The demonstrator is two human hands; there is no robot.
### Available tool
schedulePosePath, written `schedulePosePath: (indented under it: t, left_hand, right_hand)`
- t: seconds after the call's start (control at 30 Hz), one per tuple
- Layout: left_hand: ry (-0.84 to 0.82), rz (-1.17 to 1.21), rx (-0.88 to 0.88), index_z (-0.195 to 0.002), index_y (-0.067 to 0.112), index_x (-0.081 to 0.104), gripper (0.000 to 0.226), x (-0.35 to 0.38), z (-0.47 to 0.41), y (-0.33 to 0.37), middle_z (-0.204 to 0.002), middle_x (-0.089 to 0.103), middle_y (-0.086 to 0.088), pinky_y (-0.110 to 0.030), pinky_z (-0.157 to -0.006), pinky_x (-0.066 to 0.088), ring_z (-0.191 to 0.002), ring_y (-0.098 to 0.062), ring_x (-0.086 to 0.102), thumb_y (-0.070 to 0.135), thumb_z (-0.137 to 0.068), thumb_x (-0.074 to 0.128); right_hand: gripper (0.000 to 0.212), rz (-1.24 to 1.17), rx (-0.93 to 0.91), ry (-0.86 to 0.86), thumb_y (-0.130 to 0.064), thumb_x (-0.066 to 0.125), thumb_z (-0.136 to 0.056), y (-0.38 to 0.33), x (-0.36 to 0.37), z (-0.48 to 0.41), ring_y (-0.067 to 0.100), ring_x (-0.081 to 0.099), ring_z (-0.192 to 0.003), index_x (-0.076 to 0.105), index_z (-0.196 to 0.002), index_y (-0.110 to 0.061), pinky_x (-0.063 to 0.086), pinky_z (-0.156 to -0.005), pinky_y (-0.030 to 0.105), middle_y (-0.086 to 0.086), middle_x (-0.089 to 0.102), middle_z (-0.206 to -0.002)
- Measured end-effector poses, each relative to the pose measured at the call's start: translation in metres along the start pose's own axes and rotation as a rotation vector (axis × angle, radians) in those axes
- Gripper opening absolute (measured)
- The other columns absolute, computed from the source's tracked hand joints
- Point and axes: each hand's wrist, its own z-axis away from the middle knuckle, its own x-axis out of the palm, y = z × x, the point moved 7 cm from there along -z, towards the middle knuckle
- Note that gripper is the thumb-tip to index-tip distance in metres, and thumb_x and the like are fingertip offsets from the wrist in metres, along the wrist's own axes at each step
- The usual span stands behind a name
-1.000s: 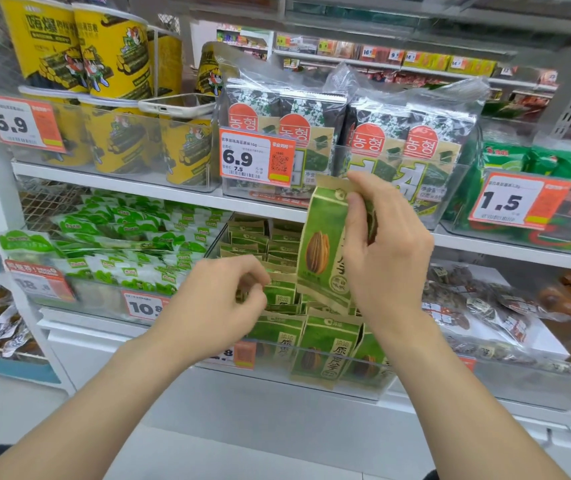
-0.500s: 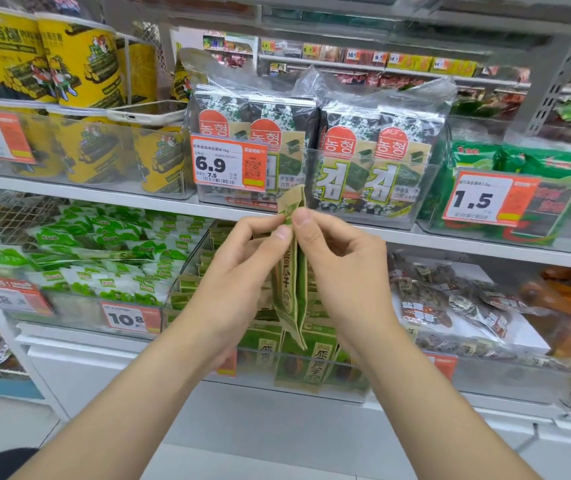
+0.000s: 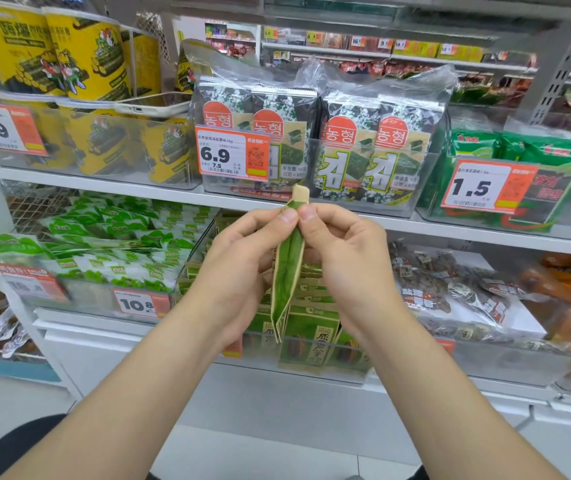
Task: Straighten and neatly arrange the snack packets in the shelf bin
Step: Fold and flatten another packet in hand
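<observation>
just above the bin (image 3: 263, 367) on the lower shelf, the left hand (image 3: 239, 268) and right hand (image 3: 346, 265) hold one green packet (image 3: 287, 268) edge-on, fingers (image 3: 289, 216) pinching its top, probably flattening it, so next it must go down upright into the front row.

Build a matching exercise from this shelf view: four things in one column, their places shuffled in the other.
1 green packet
2 yellow tubs
3 seaweed packs
4 1.5 price tag

A right of the upper shelf
B left of the upper shelf
C pinched by left hand and right hand
D middle of the upper shelf

Pairs: 1-C, 2-B, 3-D, 4-A
</observation>
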Motion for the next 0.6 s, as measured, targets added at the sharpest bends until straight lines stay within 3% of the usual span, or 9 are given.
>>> schedulePosePath:
  t: [0.13,0.27,0.4,0.5,0.6]
  left_hand:
    - [0.038,0.008,0.027,-0.097,0.02,0.068,0.024,0.006,-0.001,0.002,-0.086,0.072,0.001,-0.035,-0.07,0.042,-0.071,-0.014,0.07,0.04,-0.085,0.074]
    - [0.107,0.018,-0.009,-0.089,0.021,0.072,0.016,0.004,-0.006,-0.003,-0.085,0.071,0.0,-0.032,-0.066,0.045,-0.071,-0.016,0.066,0.031,-0.1,0.067]
    - [0.119,-0.052,0.073,-0.095,0.017,0.071,0.014,-0.001,-0.009,0.0,-0.087,0.073,-0.001,-0.029,-0.07,0.053,-0.084,-0.018,0.067,0.023,-0.105,0.064]
    - [0.138,-0.013,0.055,-0.097,0.021,0.07,0.015,-0.004,-0.008,0.0,-0.094,0.076,-0.004,-0.031,-0.066,0.055,-0.081,-0.018,0.069,0.023,-0.108,0.059]
    - [0.205,0.107,0.031,-0.107,0.017,0.07,0.016,-0.012,-0.008,0.003,-0.094,0.075,-0.005,-0.036,-0.072,0.053,-0.075,-0.017,0.069,0.024,-0.109,0.056]
  right_hand:
    - [0.006,0.098,-0.101,0.082,-0.008,0.074,-0.097,-0.011,-0.009,-0.002,0.015,0.072,-0.078,0.079,-0.095,-0.005,0.061,-0.072,0.034,0.01,0.08,-0.087]
    - [0.007,0.157,-0.067,0.067,-0.009,0.075,-0.097,-0.009,-0.013,-0.005,0.018,0.073,-0.079,0.078,-0.092,-0.009,0.064,-0.084,0.055,0.009,0.08,-0.086]
    - [0.009,0.134,-0.038,0.033,-0.01,0.078,-0.095,-0.012,-0.015,-0.004,0.02,0.075,-0.079,0.077,-0.095,0.0,0.067,-0.074,0.045,0.015,0.08,-0.089]
    - [0.014,0.21,0.003,-0.086,-0.011,0.083,-0.09,-0.014,-0.007,-0.004,0.017,0.073,-0.081,0.075,-0.099,-0.004,0.062,-0.07,0.032,0.014,0.08,-0.094]
    - [0.037,0.361,0.135,-0.23,-0.014,0.087,-0.08,0.001,0.004,-0.002,0.026,0.074,-0.089,0.065,-0.11,-0.014,0.063,-0.079,0.041,0.017,0.074,-0.111]
